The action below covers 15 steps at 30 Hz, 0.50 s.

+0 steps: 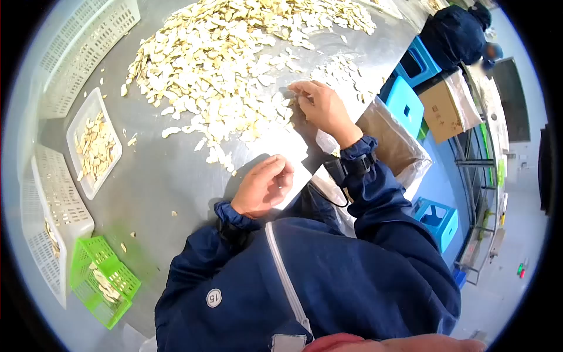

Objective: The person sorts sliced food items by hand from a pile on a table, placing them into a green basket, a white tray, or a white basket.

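Observation:
Pale, flat dried slices (199, 64) are heaped over the far part of the metal table (158, 170), thinning out towards me. My right hand (325, 111) is at the heap's near right side, its index finger stretched over the slices and the thumb held apart from it. I see nothing between those fingers. Closer to my body, my left hand (264, 186) hovers by the table edge with its fingers curled in; whatever is inside, if anything, is hidden. A thinner spread of slices (340, 73) lies beyond my right hand.
At the left stand a white tray (116, 132) of slices, white perforated baskets (88, 56) (64, 193) and a green basket (88, 258). To the right are a lined bin (404, 155), blue stools (404, 105) (437, 223), a cardboard box (443, 111) and another person (454, 35).

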Tool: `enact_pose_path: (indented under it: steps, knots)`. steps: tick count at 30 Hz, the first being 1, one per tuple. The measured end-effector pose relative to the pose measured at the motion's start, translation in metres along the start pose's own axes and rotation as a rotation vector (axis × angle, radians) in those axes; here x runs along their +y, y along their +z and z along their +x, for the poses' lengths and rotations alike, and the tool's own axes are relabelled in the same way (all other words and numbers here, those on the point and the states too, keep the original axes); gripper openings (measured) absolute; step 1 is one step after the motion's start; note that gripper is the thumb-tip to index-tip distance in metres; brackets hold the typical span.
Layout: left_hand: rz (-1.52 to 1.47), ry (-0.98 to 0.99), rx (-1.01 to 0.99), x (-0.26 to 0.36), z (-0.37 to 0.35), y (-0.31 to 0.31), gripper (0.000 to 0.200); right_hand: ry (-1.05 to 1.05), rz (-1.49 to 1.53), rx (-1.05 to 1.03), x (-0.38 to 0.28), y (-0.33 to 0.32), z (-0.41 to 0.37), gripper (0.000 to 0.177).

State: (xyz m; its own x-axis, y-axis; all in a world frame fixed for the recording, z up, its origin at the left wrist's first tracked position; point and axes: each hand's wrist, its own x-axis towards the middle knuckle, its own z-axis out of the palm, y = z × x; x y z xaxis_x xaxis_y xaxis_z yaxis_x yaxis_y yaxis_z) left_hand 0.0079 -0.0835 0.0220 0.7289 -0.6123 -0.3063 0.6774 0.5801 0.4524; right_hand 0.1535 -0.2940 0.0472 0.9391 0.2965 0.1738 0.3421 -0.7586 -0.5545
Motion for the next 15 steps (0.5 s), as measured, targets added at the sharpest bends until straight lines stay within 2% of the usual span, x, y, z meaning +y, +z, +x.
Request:
enact_pose_path:
  steps: [2, 6, 10, 13, 15]
  knots:
    - [0.016, 0.006, -0.028, -0.001, 0.001, -0.003, 0.030, -0.037, 0.026, 0.077, -0.002, 0.005, -0.002, 0.022]
    - [-0.004, 0.022, 0.010, 0.000, -0.001, 0.004, 0.028, -0.127, -0.142, 0.028, -0.007, 0.012, -0.004, 0.019]
    - [-0.010, 0.051, -0.048, -0.002, 0.001, 0.000, 0.026, 0.050, -0.109, 0.039, -0.010, 0.009, -0.012, 0.020]
    - [0.018, 0.034, -0.079, 0.000, 0.001, 0.001, 0.027, -0.184, -0.243, 0.245, -0.017, 0.008, -0.024, 0.024]
    - [0.033, 0.027, -0.080, -0.002, 0.003, -0.001, 0.027, -0.107, -0.099, 0.096, -0.032, 0.012, -0.032, 0.026]
